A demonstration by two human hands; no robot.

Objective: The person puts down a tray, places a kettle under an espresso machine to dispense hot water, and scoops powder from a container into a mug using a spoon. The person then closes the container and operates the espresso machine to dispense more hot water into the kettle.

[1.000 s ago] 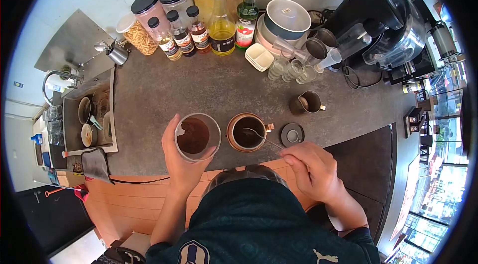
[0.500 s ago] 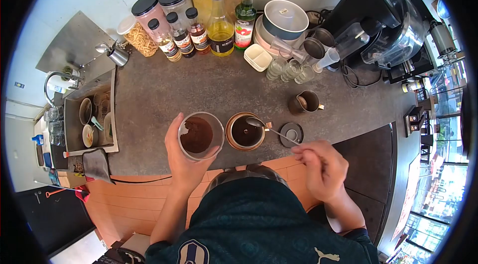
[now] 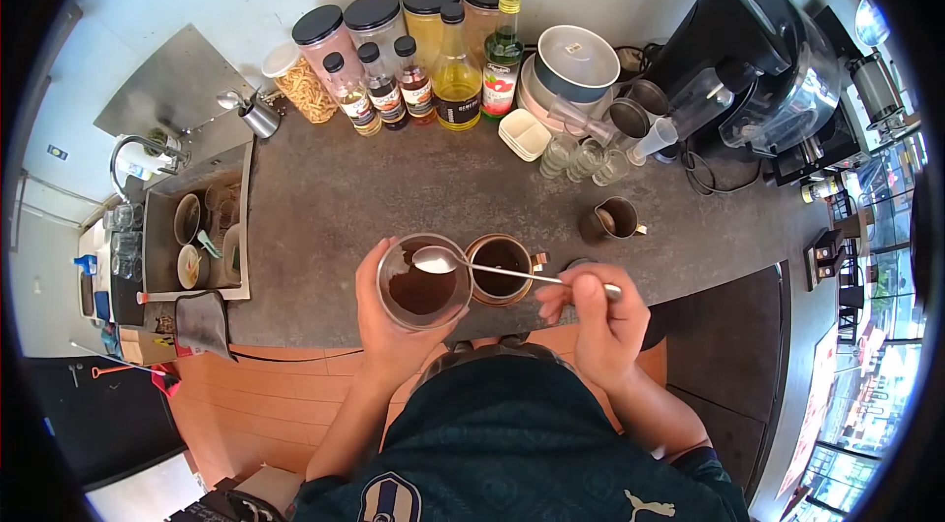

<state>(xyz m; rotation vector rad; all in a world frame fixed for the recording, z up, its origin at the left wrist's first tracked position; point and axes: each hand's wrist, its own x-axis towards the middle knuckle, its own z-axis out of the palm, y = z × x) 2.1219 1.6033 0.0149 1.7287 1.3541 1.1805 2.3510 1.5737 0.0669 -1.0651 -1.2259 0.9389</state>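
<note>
My left hand (image 3: 387,330) is wrapped round a clear cup (image 3: 423,322) that holds dark brown powder (image 3: 423,292). A metal spoon (image 3: 502,271) is pinched in my right hand (image 3: 600,315), its bowl over the cup's opening. Just right of the cup stands a copper-coloured pot (image 3: 500,269) with a handle and dark contents, and the spoon's shaft crosses above it. A small dark round lid (image 3: 581,267) lies on the counter, partly hidden behind my right hand.
On the counter (image 3: 394,187), a metal pitcher (image 3: 612,220) stands to the right. Bottles (image 3: 456,79), jars, small glasses (image 3: 586,160), white dishes (image 3: 524,134) and bowls (image 3: 578,64) line the back. A sink (image 3: 202,237) is at the left, black machines (image 3: 709,40) at the right.
The spoon has moved left from the pot to above the cup, with my right hand turned. The whole view has shifted slightly, and my right hand now covers part of the round lid.
</note>
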